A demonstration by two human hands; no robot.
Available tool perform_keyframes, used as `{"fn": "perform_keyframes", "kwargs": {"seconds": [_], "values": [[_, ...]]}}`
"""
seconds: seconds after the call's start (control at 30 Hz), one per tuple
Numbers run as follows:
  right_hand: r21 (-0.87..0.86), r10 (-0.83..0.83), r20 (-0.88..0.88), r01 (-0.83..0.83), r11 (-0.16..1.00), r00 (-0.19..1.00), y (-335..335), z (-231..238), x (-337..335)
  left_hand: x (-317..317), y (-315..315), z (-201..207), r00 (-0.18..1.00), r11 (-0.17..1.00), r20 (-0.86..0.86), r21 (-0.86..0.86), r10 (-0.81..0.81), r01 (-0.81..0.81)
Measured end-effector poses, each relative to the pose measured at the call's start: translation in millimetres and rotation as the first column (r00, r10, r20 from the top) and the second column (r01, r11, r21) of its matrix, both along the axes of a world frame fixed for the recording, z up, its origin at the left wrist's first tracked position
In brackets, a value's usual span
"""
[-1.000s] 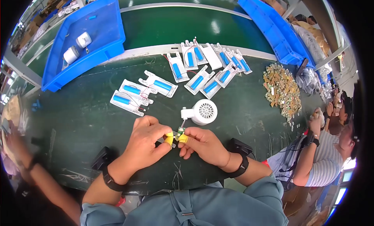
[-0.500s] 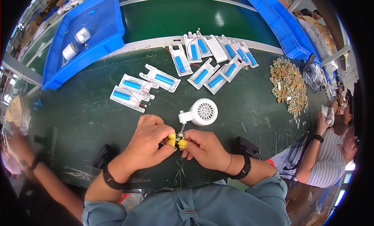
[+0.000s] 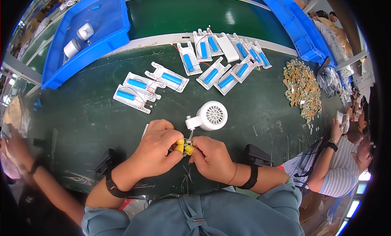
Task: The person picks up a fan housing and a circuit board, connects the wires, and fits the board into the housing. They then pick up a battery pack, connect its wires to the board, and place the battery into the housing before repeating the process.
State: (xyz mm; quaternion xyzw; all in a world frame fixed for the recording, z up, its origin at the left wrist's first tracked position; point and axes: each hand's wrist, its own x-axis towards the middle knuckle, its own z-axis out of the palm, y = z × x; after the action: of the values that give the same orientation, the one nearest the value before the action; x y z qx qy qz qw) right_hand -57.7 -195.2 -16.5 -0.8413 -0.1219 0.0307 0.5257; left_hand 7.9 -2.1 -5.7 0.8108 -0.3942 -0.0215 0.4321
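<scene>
Near the front of the green table, my left hand [image 3: 157,149] and my right hand [image 3: 216,159] meet, with yellow covers on several fingertips. Both are closed in a pinch on a small circuit board [image 3: 187,142], mostly hidden by the fingers. A short wire [image 3: 191,134] runs from the board up to a white fan head [image 3: 212,116], which lies just beyond my hands with its round grille facing up. A thin white strip [image 3: 145,130] shows beside my left hand; I cannot make out what it belongs to.
White casing halves with blue battery cells [image 3: 171,78] lie across the table's far side. A blue tray [image 3: 118,44] at far left holds white fan heads. A pile of small circuit boards [image 3: 302,89] lies right. Co-workers' arms [image 3: 53,191] are at both sides.
My right hand has turned slightly, its fingertips shifting a little at the board. The white strip beside my left hand has come into sight. The fan head stays nearly in place.
</scene>
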Motion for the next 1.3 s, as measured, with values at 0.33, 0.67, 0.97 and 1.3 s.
{"fn": "perform_keyframes", "kwargs": {"seconds": [0.33,0.67,0.97,1.3], "values": [[0.038,0.065,-0.031,-0.063,0.997,0.997,-0.5,2.2,2.9,7.1,6.2,6.5,0.996,0.995,-0.019,0.048,-0.081,0.082],[0.426,0.339,-0.488,-0.12,0.897,0.805,-8.4,10.1,12.3,16.0,10.2,16.9,0.985,0.981,-0.048,0.093,-0.165,0.169],[0.415,0.313,-0.532,-0.08,0.906,0.787,-6.9,11.4,12.4,13.6,6.1,13.4,0.981,0.976,-0.013,0.098,-0.193,0.193],[0.406,0.361,-0.494,-0.158,0.9,0.791,-10.6,8.3,12.6,13.1,5.9,18.8,0.982,0.971,-0.043,0.145,-0.186,0.19]]}}
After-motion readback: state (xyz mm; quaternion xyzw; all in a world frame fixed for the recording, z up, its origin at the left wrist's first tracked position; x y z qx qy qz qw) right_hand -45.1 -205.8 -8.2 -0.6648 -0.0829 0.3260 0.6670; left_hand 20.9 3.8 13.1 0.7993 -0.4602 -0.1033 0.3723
